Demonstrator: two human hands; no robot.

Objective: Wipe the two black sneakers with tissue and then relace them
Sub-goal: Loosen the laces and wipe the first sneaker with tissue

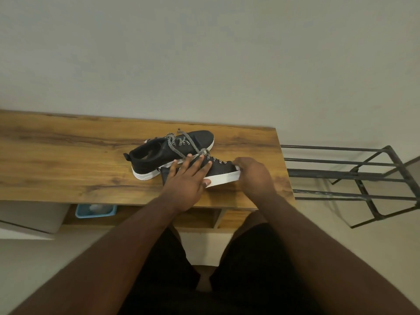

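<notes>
Two black sneakers with white soles lie on the wooden table. The far sneaker points right, its patterned black-and-white laces loose on top. The near sneaker sits in front of it, toe to the right. My left hand lies flat over the near sneaker's upper, fingers straight, thumb against the white sole. At the toe of that shoe my right hand curls its fingers, and a bit of white tissue shows at the fingertips.
The table stands against a plain wall. A black metal rack stands on the floor right of the table. Under the tabletop a shelf holds a blue basket. My legs in dark shorts are below.
</notes>
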